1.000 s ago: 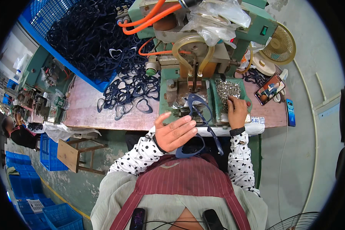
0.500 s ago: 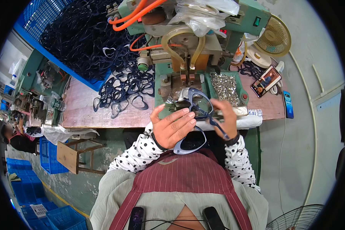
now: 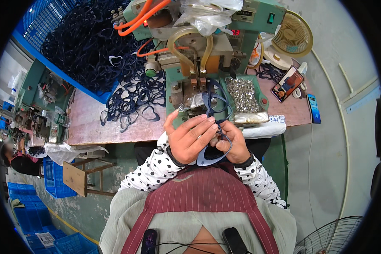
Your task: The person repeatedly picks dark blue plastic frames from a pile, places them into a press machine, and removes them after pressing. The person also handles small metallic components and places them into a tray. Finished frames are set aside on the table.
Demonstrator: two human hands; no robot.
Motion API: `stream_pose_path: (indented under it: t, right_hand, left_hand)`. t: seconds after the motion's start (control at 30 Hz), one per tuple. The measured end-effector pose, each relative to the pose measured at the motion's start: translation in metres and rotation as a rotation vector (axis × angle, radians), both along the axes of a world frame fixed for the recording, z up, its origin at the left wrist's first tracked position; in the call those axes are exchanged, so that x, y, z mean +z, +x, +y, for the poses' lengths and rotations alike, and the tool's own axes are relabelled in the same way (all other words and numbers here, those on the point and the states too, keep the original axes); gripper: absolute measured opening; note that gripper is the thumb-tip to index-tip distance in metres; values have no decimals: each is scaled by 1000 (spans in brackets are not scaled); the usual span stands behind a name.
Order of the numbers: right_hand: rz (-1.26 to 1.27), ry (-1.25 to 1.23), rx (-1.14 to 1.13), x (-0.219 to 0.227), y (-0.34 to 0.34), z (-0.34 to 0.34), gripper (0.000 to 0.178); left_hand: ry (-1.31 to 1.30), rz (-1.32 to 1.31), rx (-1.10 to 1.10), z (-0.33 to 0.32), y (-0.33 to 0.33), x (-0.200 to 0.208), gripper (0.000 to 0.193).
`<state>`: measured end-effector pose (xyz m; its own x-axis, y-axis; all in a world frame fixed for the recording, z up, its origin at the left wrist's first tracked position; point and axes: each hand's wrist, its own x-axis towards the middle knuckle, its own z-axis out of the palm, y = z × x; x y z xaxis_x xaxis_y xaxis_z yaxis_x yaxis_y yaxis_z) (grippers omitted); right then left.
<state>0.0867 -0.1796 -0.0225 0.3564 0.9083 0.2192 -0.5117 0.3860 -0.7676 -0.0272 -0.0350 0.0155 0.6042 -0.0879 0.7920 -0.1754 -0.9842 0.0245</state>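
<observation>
Workshop bench of worn wood (image 3: 89,127) carries a green press machine (image 3: 199,55), and just before it the left hand (image 3: 189,137) and right hand (image 3: 232,144) both clasp a dark blue eyeglass frame (image 3: 216,106), long axis running toward the machine, apparently mid-loading, needing careful alignment next.

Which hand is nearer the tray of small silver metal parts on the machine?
Right. The right hand sits just below the tray of silver parts, on the blue frame. The left hand is further left, under the machine's centre.
</observation>
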Motion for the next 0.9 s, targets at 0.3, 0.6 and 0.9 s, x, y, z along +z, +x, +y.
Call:
stream_pose_path:
  t: [0.3, 0.6, 0.9]
  right_hand:
    - [129, -54, -61, -23, 11, -42, 50]
    - [-313, -681, -117, -60, 47, -137, 18]
    - [-1013, -1441, -384, -208, 60, -137, 29]
  left_hand:
    - [1, 114, -260, -3, 8, -23, 38]
    - [-302, 579, -249, 10, -57, -136, 29]
    - [-101, 1395, 241, 7, -92, -298, 46]
